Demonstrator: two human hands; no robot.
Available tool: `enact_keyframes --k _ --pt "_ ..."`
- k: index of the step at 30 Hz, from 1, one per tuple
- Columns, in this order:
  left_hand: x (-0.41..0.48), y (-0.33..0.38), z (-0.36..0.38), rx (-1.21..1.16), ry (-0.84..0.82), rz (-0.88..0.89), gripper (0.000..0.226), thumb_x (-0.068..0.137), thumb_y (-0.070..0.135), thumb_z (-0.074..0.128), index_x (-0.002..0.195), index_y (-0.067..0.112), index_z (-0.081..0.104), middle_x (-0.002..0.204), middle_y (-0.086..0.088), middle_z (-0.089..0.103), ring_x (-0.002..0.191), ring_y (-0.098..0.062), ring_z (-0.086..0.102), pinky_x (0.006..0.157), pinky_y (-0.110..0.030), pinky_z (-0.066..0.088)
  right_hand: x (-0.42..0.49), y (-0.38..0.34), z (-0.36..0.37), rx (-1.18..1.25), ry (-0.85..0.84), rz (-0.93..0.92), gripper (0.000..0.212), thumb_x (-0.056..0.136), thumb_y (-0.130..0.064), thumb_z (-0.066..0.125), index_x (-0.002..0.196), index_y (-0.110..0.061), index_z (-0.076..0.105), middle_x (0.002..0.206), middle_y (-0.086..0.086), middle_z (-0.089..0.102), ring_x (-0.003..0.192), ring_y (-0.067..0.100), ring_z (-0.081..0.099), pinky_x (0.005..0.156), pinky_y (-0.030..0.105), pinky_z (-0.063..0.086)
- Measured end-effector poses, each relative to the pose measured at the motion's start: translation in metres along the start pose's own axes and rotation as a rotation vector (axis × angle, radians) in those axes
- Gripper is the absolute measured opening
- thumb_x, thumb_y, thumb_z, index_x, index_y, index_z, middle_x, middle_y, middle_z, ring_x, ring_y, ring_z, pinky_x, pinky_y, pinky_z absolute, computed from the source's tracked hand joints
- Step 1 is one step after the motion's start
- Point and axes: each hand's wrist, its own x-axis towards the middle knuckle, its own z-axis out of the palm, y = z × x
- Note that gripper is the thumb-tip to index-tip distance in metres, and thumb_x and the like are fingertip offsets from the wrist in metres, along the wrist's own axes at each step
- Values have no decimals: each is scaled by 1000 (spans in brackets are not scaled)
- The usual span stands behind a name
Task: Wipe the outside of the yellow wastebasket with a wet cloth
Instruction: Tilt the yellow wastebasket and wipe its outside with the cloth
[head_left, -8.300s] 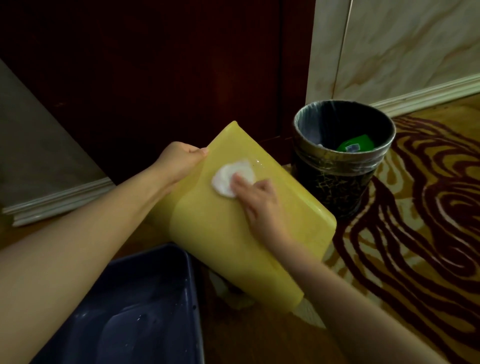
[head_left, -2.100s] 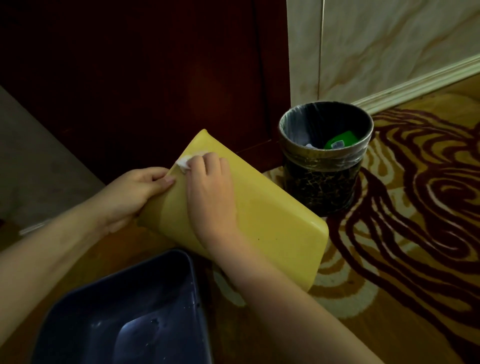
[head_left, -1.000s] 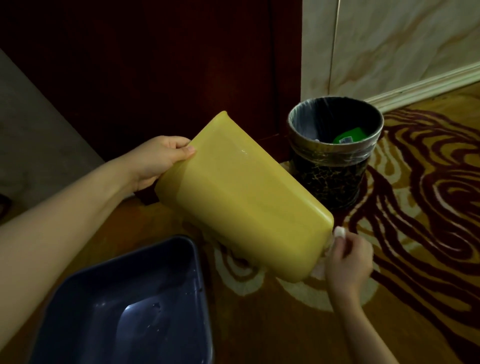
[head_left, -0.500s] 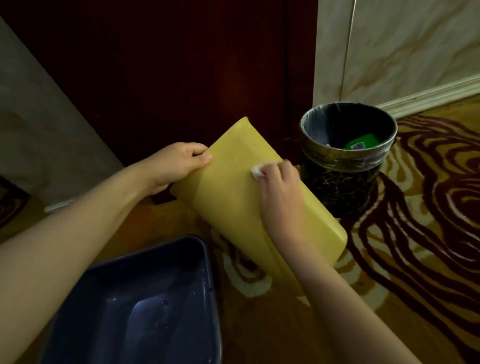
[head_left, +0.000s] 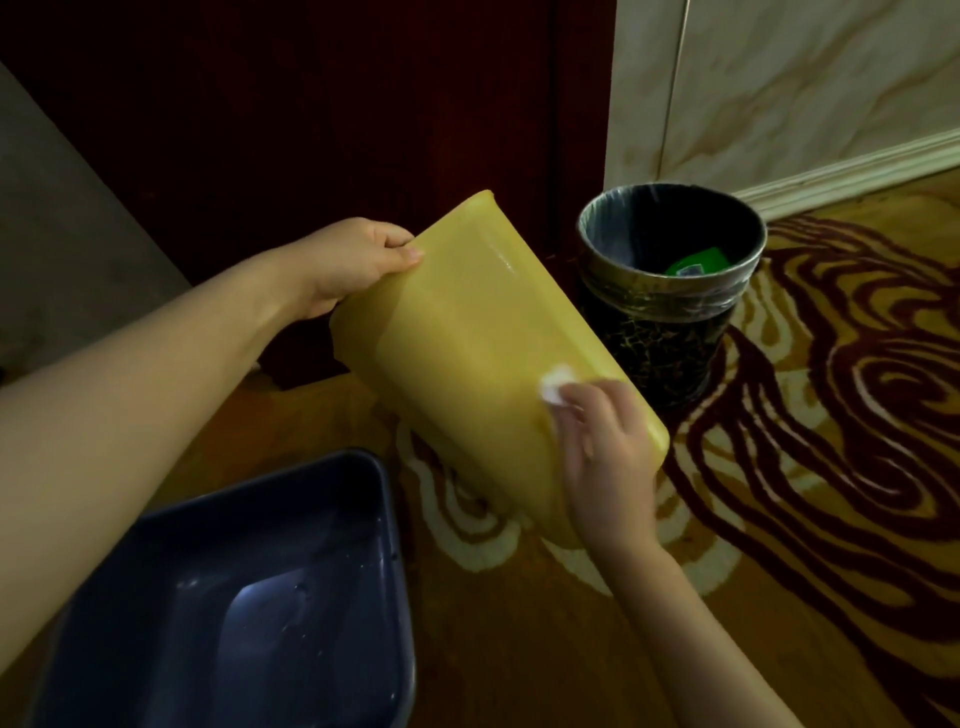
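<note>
The yellow wastebasket (head_left: 467, 343) is held tilted in the air, its rim up at the far left and its base down toward me on the right. My left hand (head_left: 358, 262) grips the rim at the upper left. My right hand (head_left: 602, 447) presses a small white wet cloth (head_left: 556, 384) against the upper side wall, close to the base end. Only a bit of the cloth shows past my fingertips.
A dark blue basin (head_left: 234, 597) holding some water sits on the floor at the lower left. A round black bin (head_left: 670, 291) with a plastic liner and a green item stands just behind the wastebasket. Patterned carpet (head_left: 831, 441) covers the right; dark wooden door behind.
My right hand and the cloth have slid down the wastebasket's side from near the rim toward the base. The left hand keeps its grip on the rim.
</note>
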Motion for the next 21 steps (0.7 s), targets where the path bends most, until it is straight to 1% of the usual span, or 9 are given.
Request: enact_keyframes --k 3,6,9,11,13,14,16,18,21 --pt "1 1 -1 -1 -9 -10 18 93 25 45 92 28 63 103 -1 66 97 -18 62 79 -34 48 29 -22 19 -17 -200 -195 11 86 -11 56 93 -4 61 93 14 58 82 25 52 66 32 45" --pt "2 -1 -2 42 -12 -19 18 93 28 45 99 25 62 106 -1 64 98 -18 59 83 -36 45 5 -7 17 -46 -363 -259 11 84 -12 61 95 -10 61 96 12 57 86 26 51 71 36 47" --pt "5 -5 -4 35 -7 -18 18 93 29 45 98 27 62 104 1 64 97 -16 59 77 -33 45 -49 27 -5 -157 -482 -289 30 71 -9 72 97 -17 61 99 5 59 92 19 49 77 29 45" --pt "7 -5 -4 17 4 -8 16 93 29 46 94 31 62 101 3 64 95 -15 60 74 -30 45 -75 49 -20 -177 -524 -210 41 66 -6 78 98 -21 58 101 1 58 93 13 46 80 24 41" --pt "10 -6 -3 3 20 -9 16 92 29 46 90 32 62 99 4 64 93 -14 60 74 -30 45 -89 65 -34 -157 -510 -115 45 66 -2 79 97 -22 55 99 0 57 88 12 50 74 22 45" --pt "11 -8 -3 -4 23 -13 16 92 28 47 89 32 62 99 4 65 94 -14 60 74 -30 45 -91 68 -40 -136 -477 -80 40 70 -2 76 97 -21 54 98 -1 56 85 13 51 70 23 48" --pt "11 -10 -5 -3 16 -16 17 93 28 46 90 31 62 100 3 65 95 -16 60 77 -31 45 -81 65 -46 -90 -338 -24 14 83 -12 59 96 -17 55 96 0 52 82 14 51 64 28 51" --pt "11 -12 -7 4 13 -19 17 93 28 46 93 31 62 101 3 64 97 -17 60 79 -33 45 -49 50 -42 -37 -176 -17 13 89 -17 47 94 -11 57 93 5 52 81 17 50 63 32 49" --pt "10 -11 -7 15 8 -27 19 93 29 45 101 28 62 104 3 64 101 -19 59 87 -37 45 19 18 -23 28 -116 -101 10 89 -9 53 92 -4 62 91 13 55 84 24 50 69 31 43"
